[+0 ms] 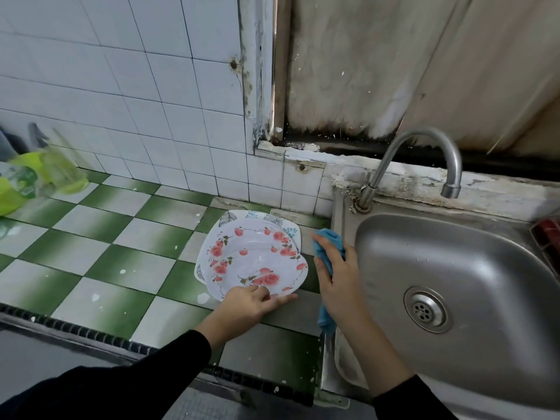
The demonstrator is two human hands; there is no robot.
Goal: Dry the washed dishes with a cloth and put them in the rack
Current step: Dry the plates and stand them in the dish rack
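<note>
A rose plate (251,259) lies face up on the green-and-white tiled counter (106,237), just left of the steel sink (454,268). It sits on a leaf-patterned plate (230,218), whose rim shows at the far and left sides. The rose plate is roughly round with a wavy edge, so it has no clear long axis. Its hollow faces upward and it sits slightly askew on the plate below.

The left hand (248,301) reaches in from the near side and pinches the near rim of the rose plate. The thumb is on top and the forefinger stretches rightward along the edge. I cannot tell whether that edge is lifted.

The right hand (336,280) hovers between the plates and the sink, its fingers curled round a blue cloth (330,241). The cloth's long axis runs from far to near. One end sticks out past the fingers toward the wall and the other hangs below the wrist toward the counter's front edge.

A curved tap (424,153) stands behind the sink. Blurred green bottles (60,168) stand at the far left.
</note>
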